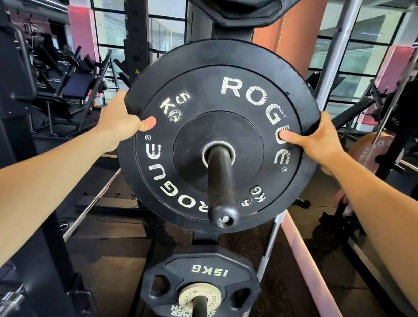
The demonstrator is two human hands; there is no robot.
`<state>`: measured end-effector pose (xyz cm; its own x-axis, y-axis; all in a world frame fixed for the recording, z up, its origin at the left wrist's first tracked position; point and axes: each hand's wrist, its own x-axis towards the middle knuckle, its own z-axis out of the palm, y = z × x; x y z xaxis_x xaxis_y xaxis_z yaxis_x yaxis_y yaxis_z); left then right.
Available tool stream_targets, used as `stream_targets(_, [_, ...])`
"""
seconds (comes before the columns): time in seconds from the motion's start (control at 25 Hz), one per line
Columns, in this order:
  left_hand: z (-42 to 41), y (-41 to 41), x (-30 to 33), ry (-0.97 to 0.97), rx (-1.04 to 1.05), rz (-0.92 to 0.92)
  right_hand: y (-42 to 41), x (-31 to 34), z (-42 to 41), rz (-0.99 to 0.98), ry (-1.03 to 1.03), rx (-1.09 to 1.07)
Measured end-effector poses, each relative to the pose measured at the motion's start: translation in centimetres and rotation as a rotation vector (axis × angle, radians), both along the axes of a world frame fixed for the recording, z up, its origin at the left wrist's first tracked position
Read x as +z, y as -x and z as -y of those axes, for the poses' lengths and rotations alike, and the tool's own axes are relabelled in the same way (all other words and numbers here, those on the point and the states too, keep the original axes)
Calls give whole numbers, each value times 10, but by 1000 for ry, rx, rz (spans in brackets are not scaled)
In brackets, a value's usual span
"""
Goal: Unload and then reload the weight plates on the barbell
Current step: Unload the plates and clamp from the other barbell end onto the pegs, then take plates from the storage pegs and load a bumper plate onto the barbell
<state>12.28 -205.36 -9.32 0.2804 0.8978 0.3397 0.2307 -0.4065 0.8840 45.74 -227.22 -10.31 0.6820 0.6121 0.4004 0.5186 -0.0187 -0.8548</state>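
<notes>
My left hand [121, 120] grips the black plate [219, 135] at nine o'clock and my right hand [316, 143] grips it at three o'clock, thumbs on its face. It reads "ROGUE" and "5 KG" in worn white and sits on a black storage peg [221, 184]. Below at six o'clock hangs a "15KG" plate [202, 282] behind a small grey "ROGUE" plate [199, 296].

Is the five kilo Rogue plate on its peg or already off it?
On. The black peg passes through the centre hole of the 5 kg plate, its end sticking out towards the camera. The left hand and right hand grip opposite edges.
</notes>
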Motion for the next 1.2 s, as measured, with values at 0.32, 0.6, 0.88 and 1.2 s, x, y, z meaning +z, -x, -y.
stream_targets(0.32, [25, 27, -2, -47, 81, -336, 32, -6, 13, 166, 100, -174])
stream_targets(0.6, [60, 76, -1, -1, -55, -455, 57, -5, 51, 267, 353, -32])
stream_targets(0.88, [98, 140, 20, -89, -29, -566, 123, 32, 50, 324, 400, 307])
stream_targets(1.2, [147, 295, 32, -32, 221, -578, 231, 57, -4, 410, 412, 632])
